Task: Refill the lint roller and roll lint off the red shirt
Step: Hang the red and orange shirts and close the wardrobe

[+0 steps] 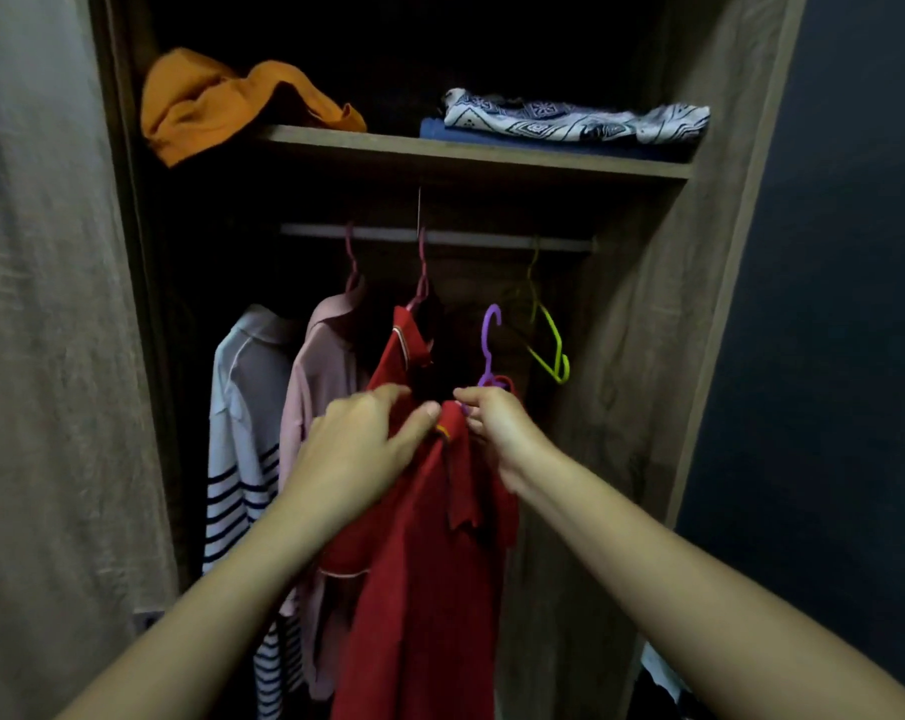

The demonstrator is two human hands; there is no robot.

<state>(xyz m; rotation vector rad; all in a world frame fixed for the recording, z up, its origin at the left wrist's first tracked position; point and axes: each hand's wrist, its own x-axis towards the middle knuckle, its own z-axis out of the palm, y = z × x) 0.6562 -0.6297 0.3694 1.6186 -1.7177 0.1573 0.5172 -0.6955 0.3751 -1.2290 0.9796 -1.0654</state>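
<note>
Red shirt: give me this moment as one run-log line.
red shirt at open wardrobe | left hand pinches its collar | right hand grips purple hanger, hook below rail | lint roller not in view

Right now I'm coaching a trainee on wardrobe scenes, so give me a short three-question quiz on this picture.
1. True or false: the purple hanger hangs on the rail.
2. Which hand grips that hanger, and which pinches the red shirt?
3. The empty hanger on the rail is: A pink, B yellow-green, C blue?
Key: 1 false; 2 right hand the hanger, left hand the shirt; 3 B.
</note>
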